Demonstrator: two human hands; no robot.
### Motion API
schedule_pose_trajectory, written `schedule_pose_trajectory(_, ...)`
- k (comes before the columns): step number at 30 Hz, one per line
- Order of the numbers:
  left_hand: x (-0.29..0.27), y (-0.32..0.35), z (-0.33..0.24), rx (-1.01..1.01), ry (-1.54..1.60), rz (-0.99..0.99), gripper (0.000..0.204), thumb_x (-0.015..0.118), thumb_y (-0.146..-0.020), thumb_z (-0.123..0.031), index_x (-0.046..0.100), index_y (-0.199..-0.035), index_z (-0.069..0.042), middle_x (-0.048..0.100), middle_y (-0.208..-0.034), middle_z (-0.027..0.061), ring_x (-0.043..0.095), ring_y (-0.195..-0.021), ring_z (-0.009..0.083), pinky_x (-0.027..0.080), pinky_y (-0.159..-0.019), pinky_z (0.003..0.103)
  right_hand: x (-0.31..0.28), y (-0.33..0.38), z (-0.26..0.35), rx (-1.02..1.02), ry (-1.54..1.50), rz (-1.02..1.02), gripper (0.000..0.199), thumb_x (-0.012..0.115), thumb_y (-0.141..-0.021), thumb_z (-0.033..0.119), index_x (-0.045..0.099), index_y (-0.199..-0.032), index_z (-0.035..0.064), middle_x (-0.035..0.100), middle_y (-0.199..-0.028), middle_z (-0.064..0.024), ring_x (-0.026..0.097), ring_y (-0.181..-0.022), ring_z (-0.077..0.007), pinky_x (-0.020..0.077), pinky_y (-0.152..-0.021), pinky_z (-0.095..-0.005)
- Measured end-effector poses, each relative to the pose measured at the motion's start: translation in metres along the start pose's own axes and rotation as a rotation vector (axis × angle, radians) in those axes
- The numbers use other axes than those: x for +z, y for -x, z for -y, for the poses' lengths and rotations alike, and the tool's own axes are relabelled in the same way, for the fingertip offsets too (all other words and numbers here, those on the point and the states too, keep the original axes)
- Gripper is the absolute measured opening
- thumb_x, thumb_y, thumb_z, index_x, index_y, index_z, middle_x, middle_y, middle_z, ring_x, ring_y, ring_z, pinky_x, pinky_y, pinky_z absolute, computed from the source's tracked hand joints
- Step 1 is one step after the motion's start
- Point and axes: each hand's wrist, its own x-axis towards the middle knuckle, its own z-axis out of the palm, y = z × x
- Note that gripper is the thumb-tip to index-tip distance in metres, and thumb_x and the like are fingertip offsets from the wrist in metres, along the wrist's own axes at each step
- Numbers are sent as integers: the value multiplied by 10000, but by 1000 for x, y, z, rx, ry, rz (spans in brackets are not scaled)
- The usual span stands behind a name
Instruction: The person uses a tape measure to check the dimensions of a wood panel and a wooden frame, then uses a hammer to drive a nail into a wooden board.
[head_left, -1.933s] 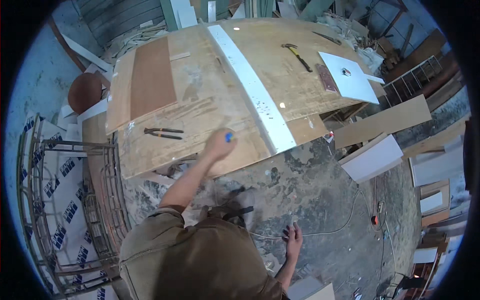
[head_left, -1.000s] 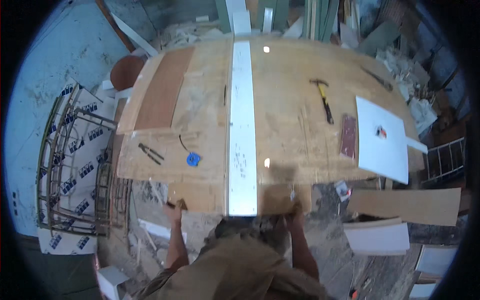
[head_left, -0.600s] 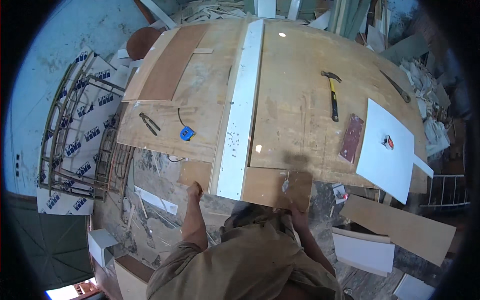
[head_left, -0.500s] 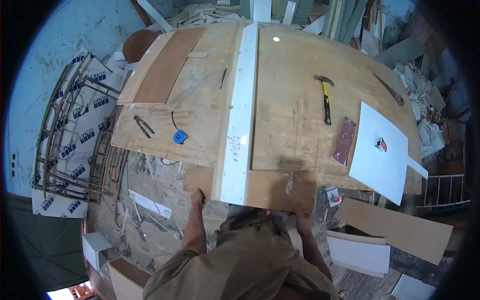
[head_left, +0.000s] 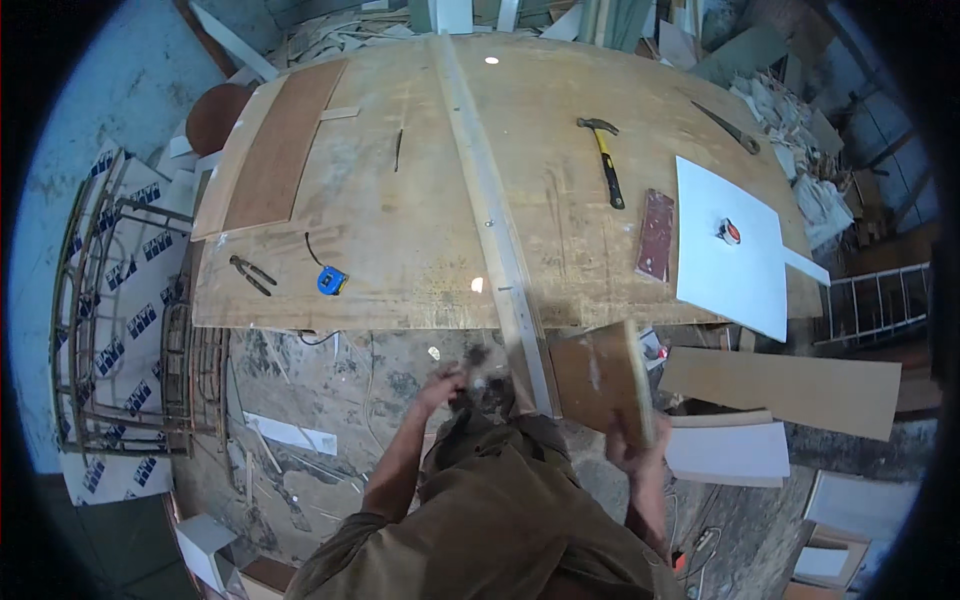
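Note:
My right hand [head_left: 636, 446] grips the near right edge of a brown wooden board [head_left: 592, 378], which is tilted up on its side in front of me. The board meets the near end of a long narrow wooden piece [head_left: 490, 222] that runs away from me across the worktable [head_left: 350, 190]. Its upper face shows a pale strip with several small marks or fixings. Near my waist, my left hand [head_left: 440, 388] is off the board, its fingers loosely bent and apart, with nothing visible in them.
On the table lie pincers [head_left: 252, 275], a blue tape measure [head_left: 332, 280], a claw hammer [head_left: 605, 165], a handsaw [head_left: 728, 128], a maroon block [head_left: 655, 235] and a white panel [head_left: 730, 250]. Brown panels [head_left: 275, 160] lie far left. Offcuts and boards [head_left: 780, 390] litter the floor. A metal frame [head_left: 120, 300] leans left.
The long piece has been turned over, its broad white face no longer showing, and its near end has swung right. The brown board has tilted up. My left hand has let go of it.

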Motion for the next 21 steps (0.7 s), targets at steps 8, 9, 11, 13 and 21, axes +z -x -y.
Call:
schedule_pose_trajectory(8, -12, 146, -231, 753, 324, 128, 907, 655, -859, -511, 260, -1513, -22, 465, -1433, 151, 459, -1295, 247, 374, -1030, 377, 47, -33, 108, -141, -241, 406, 884, 875, -619, 448, 547, -1308, 2, 681, -1017, -165, 680, -959, -279, 531, -828, -393)
schedule_pose_trajectory(9, -6, 162, -247, 904, 385, 180, 975, 670, -835, -529, 216, -1522, -4, 401, -1483, 187, 407, -1352, 274, 347, -1069, 386, 59, -34, 115, -138, -249, 407, 884, 875, -619, 448, 547, -1308, 2, 681, -1017, -165, 680, -959, -279, 531, -828, -393)
schedule_pose_trajectory(11, 3, 185, -263, 956, 397, 189, 1025, 689, -809, -533, 192, -1520, 12, 355, -1498, 221, 369, -1378, 298, 330, -1088, 393, 86, -41, 118, -477, -173, 454, 919, 835, -655, 516, 506, -1369, 40, 658, -1044, -184, 655, -1029, -266, 509, -891, -394)
schedule_pose_trajectory(13, 0, 191, -255, 986, 532, 176, 1074, 748, -756, -463, 179, -1510, 47, 367, -1464, 276, 379, -1373, 346, 328, -1104, 417, 95, -49, 118, -481, -325, 542, 867, 810, -699, 495, 500, -1383, 61, 650, -1068, -182, 657, -1016, -272, 515, -876, -389)
schedule_pose_trajectory(21, -48, 209, -180, 882, 602, -165, 706, 689, -765, -185, 436, -1376, 62, 618, -1156, 244, 607, -1115, 312, 456, -999, 412, 135, -134, 11, -50, -341, 920, 464, 734, -839, 276, 617, -1227, 49, 669, -1006, -115, 673, -832, -243, 541, -781, -356)
